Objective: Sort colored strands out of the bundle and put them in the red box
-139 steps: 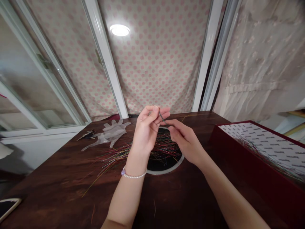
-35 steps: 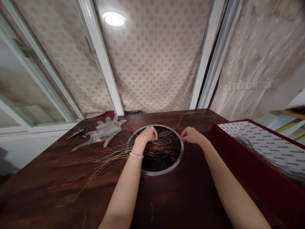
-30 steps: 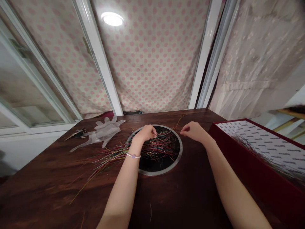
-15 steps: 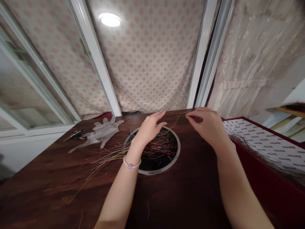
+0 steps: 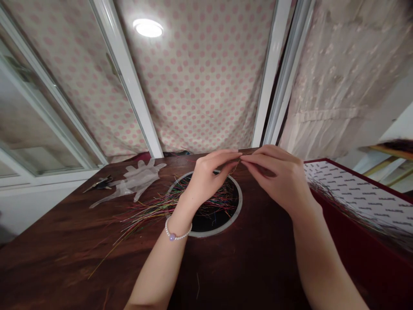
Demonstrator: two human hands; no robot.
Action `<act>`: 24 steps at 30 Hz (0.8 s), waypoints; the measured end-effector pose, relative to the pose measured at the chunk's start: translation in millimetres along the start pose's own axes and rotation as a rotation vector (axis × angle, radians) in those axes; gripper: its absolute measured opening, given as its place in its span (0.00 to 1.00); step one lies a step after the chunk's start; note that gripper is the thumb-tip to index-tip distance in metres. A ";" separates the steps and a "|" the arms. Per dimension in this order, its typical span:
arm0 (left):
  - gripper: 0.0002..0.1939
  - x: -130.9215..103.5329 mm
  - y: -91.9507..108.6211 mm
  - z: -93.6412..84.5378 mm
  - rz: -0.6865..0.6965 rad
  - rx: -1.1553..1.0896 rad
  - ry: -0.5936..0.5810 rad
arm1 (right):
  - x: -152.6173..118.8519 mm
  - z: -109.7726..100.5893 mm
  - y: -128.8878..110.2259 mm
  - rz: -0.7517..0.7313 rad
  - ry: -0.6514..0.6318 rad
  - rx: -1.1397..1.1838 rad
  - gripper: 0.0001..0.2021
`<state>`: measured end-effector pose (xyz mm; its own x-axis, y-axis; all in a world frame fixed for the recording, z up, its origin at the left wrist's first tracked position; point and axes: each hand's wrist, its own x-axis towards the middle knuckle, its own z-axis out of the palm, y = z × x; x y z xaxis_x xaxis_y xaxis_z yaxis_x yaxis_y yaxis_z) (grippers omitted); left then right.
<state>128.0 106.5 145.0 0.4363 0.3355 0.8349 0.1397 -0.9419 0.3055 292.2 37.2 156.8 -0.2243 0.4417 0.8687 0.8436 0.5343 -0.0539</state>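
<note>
A thin yellowish wire (image 5: 234,168) hangs at the fingertips of my right hand (image 5: 279,174), which pinches it. My left hand (image 5: 209,174) has come up beside it, thumb and fingers closed around the same spot over the far edge of a round dark plate (image 5: 214,223) with a pale rim. Many coloured wires (image 5: 148,210) lie across the plate and stick out past its left side onto the table. My left hand and wrist hide part of this bundle.
Clear plastic gloves (image 5: 138,178) and keys (image 5: 102,183) lie at the table's far left. At the right stands a red box (image 5: 355,241) with more wires along its patterned white lid (image 5: 351,185). Behind the dark table (image 5: 64,241) are white frames and a dotted curtain.
My left hand has moved right and its spread fingers have closed near the wire. The right hand has shifted slightly left, so the fingertips of both hands now nearly meet.
</note>
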 end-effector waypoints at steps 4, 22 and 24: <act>0.09 -0.7 1.4 0.1 -0.034 -0.005 0.033 | 0.1 -3.6 -5.9 0.006 0.002 0.037 0.06; 0.08 -3.1 -2.1 -3.5 -0.346 -0.044 0.048 | -0.5 -18.4 -4.2 0.193 0.150 -0.060 0.04; 0.08 -4.2 -8.5 -3.0 -0.376 0.021 0.022 | -0.8 -20.5 0.1 0.226 0.190 -0.103 0.04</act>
<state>122.4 113.1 140.3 0.3316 0.6579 0.6761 0.3052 -0.7530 0.5830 302.5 22.1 166.2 0.0617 0.3931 0.9174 0.9088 0.3579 -0.2145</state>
